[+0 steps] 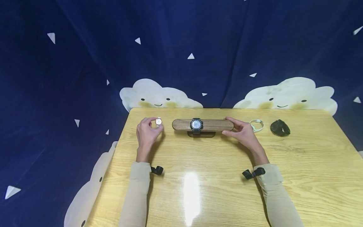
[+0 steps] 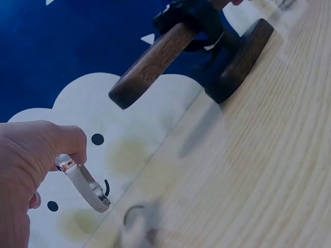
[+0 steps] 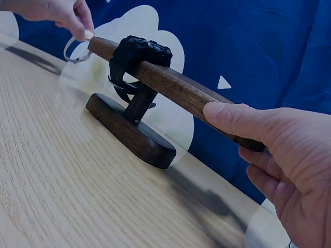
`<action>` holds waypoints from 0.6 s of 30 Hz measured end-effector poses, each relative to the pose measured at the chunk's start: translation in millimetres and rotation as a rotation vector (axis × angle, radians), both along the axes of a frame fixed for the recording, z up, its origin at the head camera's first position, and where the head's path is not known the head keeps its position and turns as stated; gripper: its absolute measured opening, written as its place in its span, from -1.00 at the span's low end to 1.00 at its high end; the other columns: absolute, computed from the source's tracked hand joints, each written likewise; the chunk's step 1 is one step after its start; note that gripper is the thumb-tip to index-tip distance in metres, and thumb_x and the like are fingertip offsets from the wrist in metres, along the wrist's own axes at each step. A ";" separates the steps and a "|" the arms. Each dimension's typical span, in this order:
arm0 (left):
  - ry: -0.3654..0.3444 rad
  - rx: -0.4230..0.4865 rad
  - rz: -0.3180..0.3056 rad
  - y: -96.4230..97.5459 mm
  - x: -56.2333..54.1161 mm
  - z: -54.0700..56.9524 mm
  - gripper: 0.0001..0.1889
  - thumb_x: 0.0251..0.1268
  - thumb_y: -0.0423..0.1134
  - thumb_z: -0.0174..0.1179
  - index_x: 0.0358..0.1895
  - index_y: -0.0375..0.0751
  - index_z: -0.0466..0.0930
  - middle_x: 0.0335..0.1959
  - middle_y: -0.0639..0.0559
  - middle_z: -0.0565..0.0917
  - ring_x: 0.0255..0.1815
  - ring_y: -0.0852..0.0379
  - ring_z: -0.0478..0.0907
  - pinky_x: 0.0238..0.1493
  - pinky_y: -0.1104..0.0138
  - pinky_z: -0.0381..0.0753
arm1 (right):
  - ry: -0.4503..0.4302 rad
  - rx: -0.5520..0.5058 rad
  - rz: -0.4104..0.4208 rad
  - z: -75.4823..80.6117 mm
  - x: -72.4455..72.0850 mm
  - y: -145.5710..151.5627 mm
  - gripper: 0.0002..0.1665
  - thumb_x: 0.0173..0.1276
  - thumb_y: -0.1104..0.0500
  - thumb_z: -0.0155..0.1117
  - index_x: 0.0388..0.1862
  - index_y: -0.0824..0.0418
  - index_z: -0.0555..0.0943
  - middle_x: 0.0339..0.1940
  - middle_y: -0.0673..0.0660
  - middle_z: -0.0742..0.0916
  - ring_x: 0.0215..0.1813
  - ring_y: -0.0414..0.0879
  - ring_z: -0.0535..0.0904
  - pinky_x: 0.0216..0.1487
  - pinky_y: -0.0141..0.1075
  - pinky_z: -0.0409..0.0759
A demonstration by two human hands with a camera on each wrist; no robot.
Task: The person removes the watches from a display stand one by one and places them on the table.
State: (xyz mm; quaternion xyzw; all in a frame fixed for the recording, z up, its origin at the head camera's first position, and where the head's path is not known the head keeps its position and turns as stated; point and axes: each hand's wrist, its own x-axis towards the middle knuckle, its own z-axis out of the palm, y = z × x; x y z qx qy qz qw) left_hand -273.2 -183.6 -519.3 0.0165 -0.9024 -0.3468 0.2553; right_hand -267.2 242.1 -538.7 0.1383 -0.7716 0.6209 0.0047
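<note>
A small watch with a white strap [image 2: 89, 191] and a round pale face hangs from my left hand [image 1: 147, 130], pinched between thumb and fingers above the table. It is just off the left end of a wooden watch stand [image 1: 181, 125]. My right hand [image 1: 242, 131] grips the right end of the stand's horizontal bar, thumb on the near side. A chunky black watch [image 1: 196, 125] is strapped round the bar, left of its middle. Under the bar, a short post rises from an oblong dark base [image 3: 129, 135] on the table.
Right of my right hand lies a pale green and white banded watch [image 1: 257, 125]. Beyond it is a dark fuzzy ring-shaped band [image 1: 280, 128]. A blue curtain with clouds [image 1: 181, 37] hangs behind the wooden table [image 1: 221, 189].
</note>
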 end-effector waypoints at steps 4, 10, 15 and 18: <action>-0.004 -0.080 0.030 -5.2 0.6 -2.0 -0.69 0.07 -0.15 0.45 -0.11 -0.18 0.85 -0.50 -0.11 0.59 -0.50 -0.02 0.42 -0.40 0.14 0.42 | -0.003 0.000 0.000 -0.4 0.3 -0.3 -0.19 0.25 0.28 0.61 0.47 0.25 0.53 0.42 0.34 0.60 0.42 0.04 0.56 0.19 -0.45 0.64; -0.020 -0.147 0.029 -7.7 1.1 -7.0 -0.69 0.07 -0.14 0.43 -0.12 -0.16 0.86 -0.44 -0.15 0.69 -0.44 -0.06 0.50 -0.29 0.08 0.49 | -0.013 0.012 -0.006 -0.1 0.7 -0.6 -0.19 0.24 0.25 0.62 0.47 0.26 0.53 0.41 0.33 0.61 0.41 0.03 0.57 0.20 -0.43 0.64; -0.044 -0.153 0.020 -6.7 2.1 -8.8 -0.70 0.06 -0.16 0.42 -0.12 -0.17 0.85 -0.40 -0.15 0.71 -0.39 -0.06 0.53 -0.25 0.09 0.48 | -0.013 0.020 -0.017 -0.4 0.4 -0.9 -0.17 0.23 0.23 0.63 0.47 0.29 0.52 0.40 0.31 0.63 0.37 -0.01 0.61 0.14 -0.43 0.67; -0.063 -0.159 0.016 -5.7 1.8 -9.3 -0.70 0.04 -0.18 0.44 -0.12 -0.17 0.84 -0.37 -0.13 0.72 -0.36 -0.03 0.54 -0.23 0.11 0.48 | -0.006 0.025 -0.013 -0.7 0.1 -0.9 -0.17 0.25 0.23 0.62 0.48 0.30 0.51 0.40 0.33 0.62 0.38 0.00 0.60 0.13 -0.45 0.67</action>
